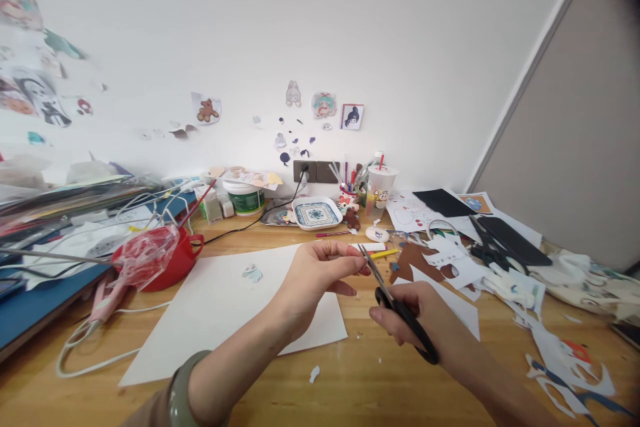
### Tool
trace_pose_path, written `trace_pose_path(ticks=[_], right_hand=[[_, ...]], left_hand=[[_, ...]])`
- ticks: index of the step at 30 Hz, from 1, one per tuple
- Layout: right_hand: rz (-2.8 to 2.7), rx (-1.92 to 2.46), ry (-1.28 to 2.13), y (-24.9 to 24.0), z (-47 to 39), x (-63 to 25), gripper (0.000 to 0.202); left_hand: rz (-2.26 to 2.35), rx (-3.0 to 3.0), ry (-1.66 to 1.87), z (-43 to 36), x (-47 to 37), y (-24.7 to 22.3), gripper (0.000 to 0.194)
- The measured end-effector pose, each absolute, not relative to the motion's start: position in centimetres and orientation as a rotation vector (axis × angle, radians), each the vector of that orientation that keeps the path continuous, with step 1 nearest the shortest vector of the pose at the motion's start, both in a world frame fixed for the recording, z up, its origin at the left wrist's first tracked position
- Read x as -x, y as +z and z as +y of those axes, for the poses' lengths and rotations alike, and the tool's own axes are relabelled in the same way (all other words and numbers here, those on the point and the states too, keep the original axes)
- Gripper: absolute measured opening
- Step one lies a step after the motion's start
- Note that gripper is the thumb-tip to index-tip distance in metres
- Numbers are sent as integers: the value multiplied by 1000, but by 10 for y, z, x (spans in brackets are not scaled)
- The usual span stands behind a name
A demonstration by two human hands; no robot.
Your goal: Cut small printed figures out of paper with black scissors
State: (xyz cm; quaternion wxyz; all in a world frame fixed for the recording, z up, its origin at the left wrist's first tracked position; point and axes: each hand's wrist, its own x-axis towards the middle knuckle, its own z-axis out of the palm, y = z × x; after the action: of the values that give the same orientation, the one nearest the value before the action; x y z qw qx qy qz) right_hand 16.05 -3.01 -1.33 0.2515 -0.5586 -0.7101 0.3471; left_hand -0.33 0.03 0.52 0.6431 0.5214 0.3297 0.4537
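Black-handled scissors [400, 310] are held in my right hand [417, 313], their blades pointing up and left, slightly parted. The blade tips reach the fingertips of my left hand [325, 273]. Those fingers are pinched together; what they hold, if anything, is too small to name. Below my left forearm lies a large white sheet [215, 307] with a small pale blue cut-out [253, 273] on it. A small white paper scrap [314, 374] rests on the wooden table [360, 393] nearer to me.
On the left stand a red pot [173, 267] with crumpled plastic and a pink tool [107, 300] with a cord. A patterned tray [317, 213] and a lidded cup [380, 190] are at the back. Brown paper [415, 263], larger scissors [493, 247] and paper offcuts [565, 360] cover the right.
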Motion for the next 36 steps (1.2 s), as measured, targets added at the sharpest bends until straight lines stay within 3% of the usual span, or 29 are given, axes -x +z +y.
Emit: trace_pose_path(ticks=[31, 36], right_hand=[[-1912, 1493, 966, -12, -32, -160, 35], [-1782, 1421, 1003, -11, -30, -160, 26]], left_hand=[[760, -1149, 1046, 2, 4, 7, 15], [778, -1135, 1031, 1, 4, 8, 16]])
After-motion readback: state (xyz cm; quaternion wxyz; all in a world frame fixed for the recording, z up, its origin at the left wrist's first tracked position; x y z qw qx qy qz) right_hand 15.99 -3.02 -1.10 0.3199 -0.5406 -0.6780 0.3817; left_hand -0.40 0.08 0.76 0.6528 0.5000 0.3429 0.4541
